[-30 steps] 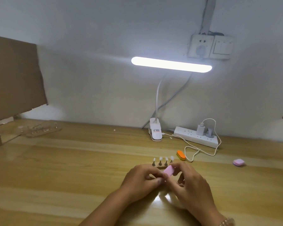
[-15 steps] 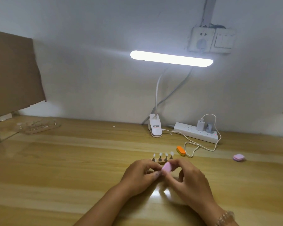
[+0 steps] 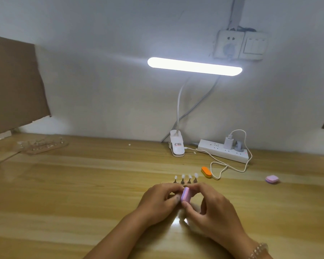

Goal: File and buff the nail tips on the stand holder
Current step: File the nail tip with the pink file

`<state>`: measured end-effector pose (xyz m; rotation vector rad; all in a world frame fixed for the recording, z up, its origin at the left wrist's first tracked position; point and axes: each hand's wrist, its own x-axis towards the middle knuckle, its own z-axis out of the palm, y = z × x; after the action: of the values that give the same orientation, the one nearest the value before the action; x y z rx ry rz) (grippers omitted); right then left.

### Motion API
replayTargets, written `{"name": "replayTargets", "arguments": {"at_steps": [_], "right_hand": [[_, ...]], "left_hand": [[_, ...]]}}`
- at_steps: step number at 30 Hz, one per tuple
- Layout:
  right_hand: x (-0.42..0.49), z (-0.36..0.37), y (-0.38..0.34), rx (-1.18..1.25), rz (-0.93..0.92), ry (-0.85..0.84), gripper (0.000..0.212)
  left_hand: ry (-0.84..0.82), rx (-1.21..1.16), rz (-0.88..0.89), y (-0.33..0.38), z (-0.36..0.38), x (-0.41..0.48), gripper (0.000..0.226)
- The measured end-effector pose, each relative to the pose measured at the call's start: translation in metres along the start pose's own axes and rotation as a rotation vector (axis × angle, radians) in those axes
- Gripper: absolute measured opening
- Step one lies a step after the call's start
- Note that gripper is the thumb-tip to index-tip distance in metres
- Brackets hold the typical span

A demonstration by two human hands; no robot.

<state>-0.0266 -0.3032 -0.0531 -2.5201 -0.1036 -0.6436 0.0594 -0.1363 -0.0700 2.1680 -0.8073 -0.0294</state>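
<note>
Head view: stand holder (image 3: 189, 181) sits on the bench (image 3: 82, 193) with four nail tips (image 3: 183, 176) upright on its pegs. Just in front of it, right hand (image 3: 213, 208) pinches a pink buffer block (image 3: 185, 196) between thumb and fingertips, block on edge. Left hand (image 3: 157, 200) is curled, fingertips against the block's left face; can't tell if it's gripping anything. Orange buffer block (image 3: 206, 171) lies just right of the holder, and a second pink buffer (image 3: 272, 179) well to the right. Power strip (image 3: 223, 151) and clip lamp base (image 3: 177, 146) are behind the holder.
</note>
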Motion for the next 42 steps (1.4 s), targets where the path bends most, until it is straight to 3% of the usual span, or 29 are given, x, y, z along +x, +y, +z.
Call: {"name": "replayTargets", "arguments": {"at_steps": [4,7,12,15,18,22,26,29,34,36,39,42], "right_hand": [[0.002,-0.001,0.003,0.014,0.059,0.042,0.022],[-0.002,0.000,-0.002,-0.034,-0.041,0.014,0.028],[0.003,0.000,0.004,0.050,0.040,0.082,0.020],[0.000,0.001,0.000,0.005,-0.036,0.016,0.023],[0.003,0.002,0.007,0.000,0.043,0.056,0.020],[0.000,0.004,0.003,-0.081,-0.059,0.033,0.024],[0.004,0.004,0.010,-0.042,0.038,0.063,0.025],[0.000,0.006,0.006,-0.071,-0.025,0.031,0.025],[0.008,-0.002,0.016,0.096,0.173,0.188,0.018],[0.004,-0.003,0.013,0.118,0.122,0.189,0.018],[-0.002,0.000,0.002,0.036,-0.023,0.058,0.025],[0.002,0.002,0.002,-0.035,-0.008,0.055,0.024]], "left_hand": [[0.004,0.041,-0.005,0.000,0.001,0.001,0.021],[0.000,0.045,-0.015,-0.001,0.000,0.001,0.026],[-0.001,0.045,-0.013,0.000,0.001,0.001,0.024],[0.020,0.006,-0.020,-0.001,0.001,0.002,0.023],[0.044,-0.028,-0.025,-0.003,0.002,0.003,0.017],[0.024,-0.018,-0.023,-0.005,0.002,0.004,0.021],[0.034,0.015,-0.024,-0.005,0.002,0.005,0.018],[0.027,-0.016,-0.027,-0.005,0.002,0.004,0.020],[0.071,-0.136,0.014,-0.004,0.001,0.005,0.014],[0.069,-0.151,0.029,-0.004,0.000,0.004,0.014],[0.065,-0.163,0.041,-0.002,-0.001,0.003,0.011],[0.064,-0.172,0.043,-0.002,-0.002,0.004,0.019]]}}
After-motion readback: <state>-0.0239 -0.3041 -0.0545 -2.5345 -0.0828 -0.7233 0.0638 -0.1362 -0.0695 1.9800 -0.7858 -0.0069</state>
